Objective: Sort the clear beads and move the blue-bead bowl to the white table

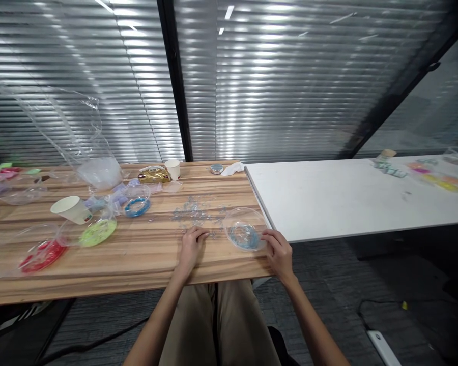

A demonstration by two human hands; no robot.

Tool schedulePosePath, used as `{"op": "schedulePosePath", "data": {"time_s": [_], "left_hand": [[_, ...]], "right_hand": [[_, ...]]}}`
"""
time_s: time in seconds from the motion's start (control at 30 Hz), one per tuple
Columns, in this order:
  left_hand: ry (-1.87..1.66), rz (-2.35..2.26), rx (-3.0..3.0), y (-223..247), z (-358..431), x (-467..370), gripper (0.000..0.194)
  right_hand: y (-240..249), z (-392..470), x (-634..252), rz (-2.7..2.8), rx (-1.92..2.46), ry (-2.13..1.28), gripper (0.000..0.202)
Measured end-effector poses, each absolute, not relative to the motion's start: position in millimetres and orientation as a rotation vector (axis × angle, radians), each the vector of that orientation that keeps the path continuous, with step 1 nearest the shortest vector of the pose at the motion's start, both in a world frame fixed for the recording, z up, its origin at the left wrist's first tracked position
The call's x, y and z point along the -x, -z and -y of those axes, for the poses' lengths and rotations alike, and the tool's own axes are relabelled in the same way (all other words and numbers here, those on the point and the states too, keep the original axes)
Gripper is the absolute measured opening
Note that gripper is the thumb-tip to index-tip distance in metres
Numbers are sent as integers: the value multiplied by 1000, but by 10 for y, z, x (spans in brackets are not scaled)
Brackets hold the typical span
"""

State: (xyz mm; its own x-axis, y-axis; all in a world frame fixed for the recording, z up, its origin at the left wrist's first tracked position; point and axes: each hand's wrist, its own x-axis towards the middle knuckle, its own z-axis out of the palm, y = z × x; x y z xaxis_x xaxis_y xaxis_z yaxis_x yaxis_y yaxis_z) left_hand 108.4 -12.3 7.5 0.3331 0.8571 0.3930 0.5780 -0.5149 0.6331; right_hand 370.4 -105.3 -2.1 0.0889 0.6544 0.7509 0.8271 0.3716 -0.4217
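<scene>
My left hand (192, 247) rests low over the wooden table, fingers bent and pressed together at the near edge of a loose scatter of small blue-grey pieces (193, 211). What its fingertips hold, if anything, is too small to make out. On the right, my right hand (278, 250) pinches the rim of a clear plastic bowl (246, 216). Similar blue-grey pieces (244, 236) lie in the bottom of that bowl, which stands near the table's right end.
Left of the scatter stand clear bowls with blue pieces (137, 207), yellow-green pieces (98, 233) and red pieces (43, 255). A tipped paper cup (70, 209), a gold packet (154, 174) and a clear bag (99, 170) lie beyond. A white table (339, 198) adjoins on the right.
</scene>
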Motion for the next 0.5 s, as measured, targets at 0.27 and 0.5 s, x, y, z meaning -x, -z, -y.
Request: {"op": "schedulePosePath", "data": {"time_s": [0.27,0.5], "left_hand": [[-990,-1194,-2299,-89,148,-1053,24],[-906,-1060,-2420,-96,181,-1114,24]], "right_hand": [[25,1048,-3704,1638,1339,230,31],[46,1039,-3712,1632,1314,238,33]]}}
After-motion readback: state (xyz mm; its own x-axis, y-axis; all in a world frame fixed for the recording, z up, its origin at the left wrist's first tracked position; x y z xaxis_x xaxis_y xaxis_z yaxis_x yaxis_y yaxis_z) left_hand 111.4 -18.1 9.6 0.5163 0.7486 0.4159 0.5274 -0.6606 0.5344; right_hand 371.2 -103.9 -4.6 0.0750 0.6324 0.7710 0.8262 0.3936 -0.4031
